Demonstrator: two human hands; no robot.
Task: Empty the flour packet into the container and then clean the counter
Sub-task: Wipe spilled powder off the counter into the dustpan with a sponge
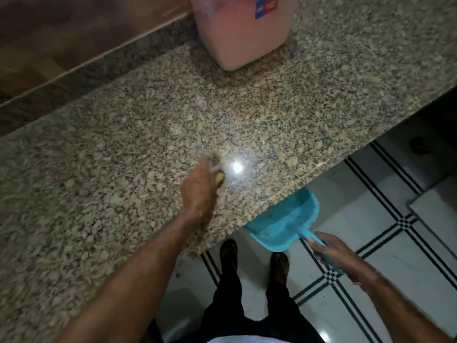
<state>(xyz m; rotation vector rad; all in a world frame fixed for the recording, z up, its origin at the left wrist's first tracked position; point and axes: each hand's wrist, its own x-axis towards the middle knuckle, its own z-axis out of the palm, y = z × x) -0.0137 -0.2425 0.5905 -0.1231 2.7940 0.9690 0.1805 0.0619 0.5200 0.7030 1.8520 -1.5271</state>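
Observation:
A pink plastic container [241, 33] with a red and blue label stands at the back of the speckled granite counter [123, 149]. My left hand [199, 191] is over the counter's middle and grips a small yellowish brush [220, 178], mostly hidden under the fingers and blurred. My right hand [331, 251] holds the handle of a turquoise dustpan [284, 224]. The pan's mouth sits just under the counter's front edge. No flour packet is in view.
A brown tiled wall [61, 33] rises behind the counter. Below the front edge lies a white floor with black stripes [371, 219], where my two sandalled feet [254, 258] stand. A bright light reflection [237, 167] shines on the granite.

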